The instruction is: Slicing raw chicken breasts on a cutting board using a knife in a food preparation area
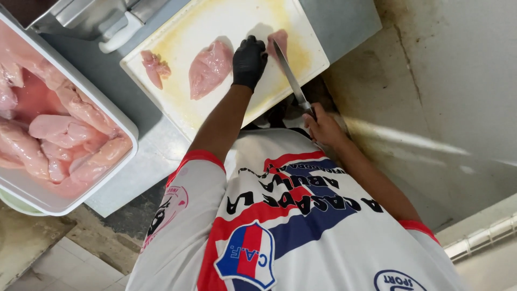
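Left hand [249, 62]: black glove, fingers bunched together and curled down, tips on the cutlet; pinching or only pressing, cannot tell.
Right hand [323, 126]: bare, fingers wrapped tight round the knife handle, near the board's front edge.
Knife [291, 78]: long narrow blade, angled away from the body, tip against the cutlet just beside the gloved fingers.
Cutlet [279, 40]: small pale pink piece of raw chicken, far right part of the board, partly hidden by the glove.
Chicken breast [210, 67]: large, flat on mid-board, just left of the gloved hand.
Scrap [155, 67]: small raw strip, left end of board, apart from the breast.
Cutting board [215, 21]: white, yellow-stained, on a grey steel counter [151, 156].
Tub [124, 124]: white, rectangular, far left on the counter, full of raw chicken in pink liquid.
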